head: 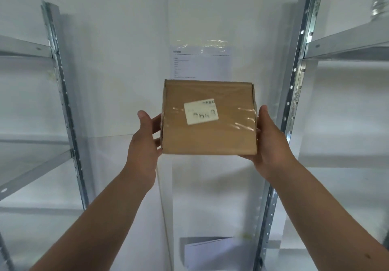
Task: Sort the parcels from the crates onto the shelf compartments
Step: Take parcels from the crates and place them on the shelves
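Observation:
A brown cardboard parcel [210, 131] with a white label and clear tape is held up in front of me, between two metal shelf units. My left hand [145, 142] grips its left edge, fingers curled under and behind it. Its right edge sits in my right hand [271, 142], thumb on top and palm underneath. The left shelf unit [61, 81] and the right shelf unit [294, 93] flank the parcel, and their nearest compartments look bare. No crates are in view.
A white wall is straight ahead with a taped printed sheet [200, 62] above the parcel. A clear glass jar [381, 7] stands on the upper right shelf. A white folded sheet [208, 251] lies low between the units.

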